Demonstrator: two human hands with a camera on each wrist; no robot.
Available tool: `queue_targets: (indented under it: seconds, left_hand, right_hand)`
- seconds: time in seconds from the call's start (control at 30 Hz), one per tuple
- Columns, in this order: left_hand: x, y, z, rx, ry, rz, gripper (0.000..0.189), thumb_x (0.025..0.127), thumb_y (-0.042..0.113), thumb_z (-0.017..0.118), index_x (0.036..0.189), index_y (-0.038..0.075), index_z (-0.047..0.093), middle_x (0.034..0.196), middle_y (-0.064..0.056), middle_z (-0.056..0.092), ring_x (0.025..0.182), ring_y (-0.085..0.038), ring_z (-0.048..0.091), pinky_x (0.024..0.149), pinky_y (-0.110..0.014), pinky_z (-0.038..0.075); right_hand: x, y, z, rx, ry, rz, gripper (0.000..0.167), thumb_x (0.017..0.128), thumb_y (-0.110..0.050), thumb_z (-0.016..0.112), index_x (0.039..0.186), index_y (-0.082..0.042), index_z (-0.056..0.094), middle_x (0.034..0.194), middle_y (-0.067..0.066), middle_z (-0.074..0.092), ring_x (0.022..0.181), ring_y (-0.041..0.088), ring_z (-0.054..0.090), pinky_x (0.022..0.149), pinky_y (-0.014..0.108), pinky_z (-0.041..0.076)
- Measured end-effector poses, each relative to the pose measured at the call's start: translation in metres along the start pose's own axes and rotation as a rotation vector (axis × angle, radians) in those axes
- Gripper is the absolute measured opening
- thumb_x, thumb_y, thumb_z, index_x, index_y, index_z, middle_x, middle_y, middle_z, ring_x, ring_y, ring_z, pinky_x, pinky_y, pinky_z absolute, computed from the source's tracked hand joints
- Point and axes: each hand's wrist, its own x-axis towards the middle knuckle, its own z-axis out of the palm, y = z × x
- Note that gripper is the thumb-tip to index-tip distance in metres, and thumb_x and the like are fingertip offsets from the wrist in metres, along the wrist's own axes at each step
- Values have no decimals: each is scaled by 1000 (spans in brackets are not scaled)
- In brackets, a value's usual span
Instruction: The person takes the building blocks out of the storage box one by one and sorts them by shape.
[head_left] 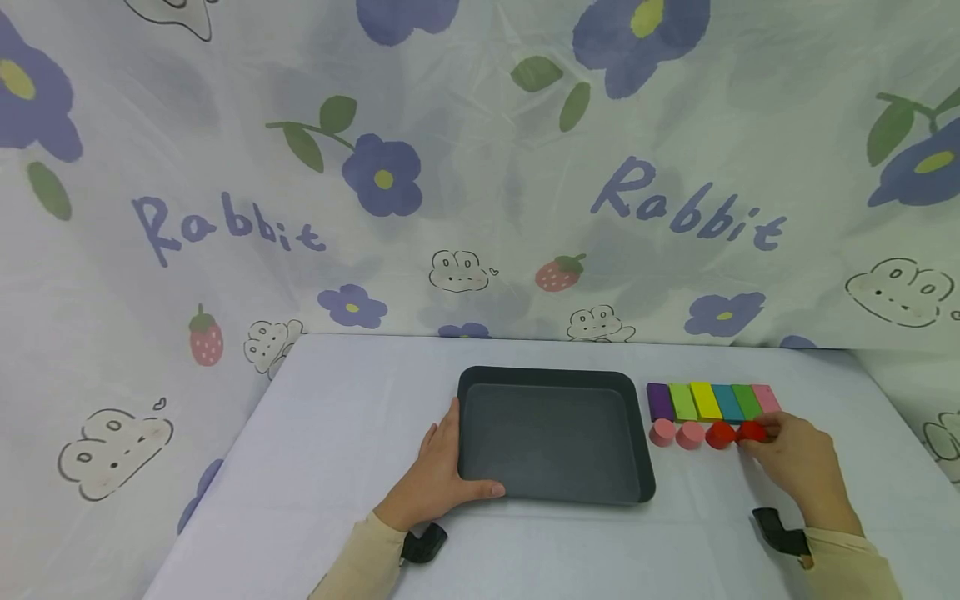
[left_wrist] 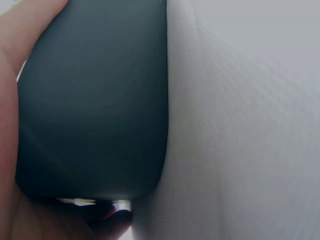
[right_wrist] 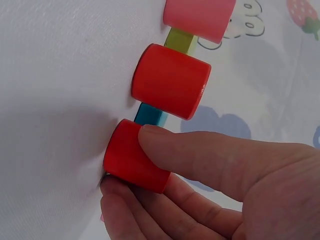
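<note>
A dark grey rectangular tray [head_left: 555,442] lies on the table. My left hand [head_left: 431,479] holds its near left corner, the thumb along the front rim and the fingers against the left side; the left wrist view shows the tray's wall [left_wrist: 100,100] close up. At the right, my right hand [head_left: 798,458] pinches a red cylinder block [right_wrist: 132,155] between thumb and fingers. This block is at the right end of a row with another red cylinder [head_left: 721,434] and two pink cylinders [head_left: 690,435], [head_left: 663,432].
Behind the cylinders lies a side-by-side row of flat blocks: purple [head_left: 660,402], lime, yellow [head_left: 706,402], blue, green and pink [head_left: 766,398]. A white cloth [head_left: 337,442] covers the table. A printed curtain [head_left: 480,183] hangs behind it.
</note>
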Motion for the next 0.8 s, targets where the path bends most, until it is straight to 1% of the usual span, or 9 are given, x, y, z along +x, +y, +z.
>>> queue_targets:
  seconds: [0.1,0.33,0.5,0.6,0.8]
  left_hand:
    - [0,0,0,3,1,-3,139,74,62,82,159,0,-9,167,-15,-2,154,-30,6,122,-54,1]
    - [1,-2,1,6,6,-1,139,73,63,82,159,1,-9,167,-15,-1,154,-29,7,123,-53,2]
    - [1,-2,1,9,14,3,139,73,61,82,159,1,-9,167,-14,-1,154,-28,7,123,-52,2]
    - [1,-1,1,8,13,-1,139,73,62,82,159,1,-9,167,-14,-1,154,-28,7,123,-51,2]
    - [1,-1,1,4,10,-7,139,74,62,82,159,1,-9,167,-15,-1,154,-28,6,123,-52,2]
  right_hand:
    - [0,0,0,1,5,-4,50,84,-12,76,118,19,55,100,35,62,92,47,53,71,52,54]
    - [-1,-1,-1,2,-27,1,54,85,-12,77,119,20,53,102,36,61,94,49,52,75,55,53]
    - [-1,-2,-2,-4,-15,3,55,83,-11,79,120,20,53,104,36,61,94,48,53,73,53,55]
    - [-1,-2,-2,-5,-21,6,56,83,-12,79,121,19,53,105,36,60,94,48,53,73,52,56]
    - [-2,-3,-2,2,-34,22,58,83,-12,80,123,19,51,107,37,60,98,49,52,78,57,54]
